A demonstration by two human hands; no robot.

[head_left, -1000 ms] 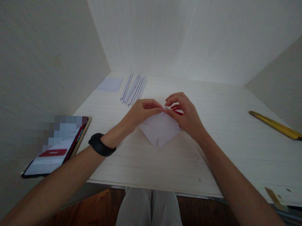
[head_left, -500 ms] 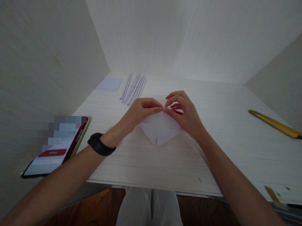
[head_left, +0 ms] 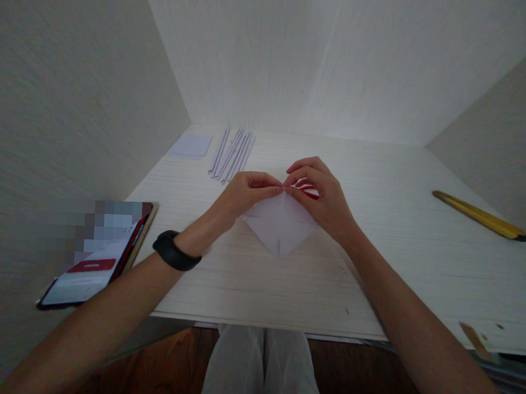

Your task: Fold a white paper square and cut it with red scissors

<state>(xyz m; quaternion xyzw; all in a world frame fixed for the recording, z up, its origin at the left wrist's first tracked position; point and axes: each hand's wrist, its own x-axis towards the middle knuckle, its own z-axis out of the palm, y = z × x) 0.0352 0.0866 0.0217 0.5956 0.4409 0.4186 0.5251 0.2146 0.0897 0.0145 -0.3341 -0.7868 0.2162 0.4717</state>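
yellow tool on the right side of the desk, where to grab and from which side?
Probably mid-shaft of the yellow tool, coming from above with fingers across its narrow width. It lies flat on the desk, long and slim, angled with its dark tip toward the right edge. The right hand is the nearer one, but it and the left hand are pinching the folded paper.

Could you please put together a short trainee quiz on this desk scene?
1. True or false: both hands pinch the top corner of the folded white paper sheet.
2. Which wrist bears the black wristband: A left, B right?
3. What lies at the desk's far right?

Key:
1. True: the left hand and right hand meet fingertip to fingertip at its top corner.
2. A.
3. The long yellow ruler-like tool on the pale wooden desk.
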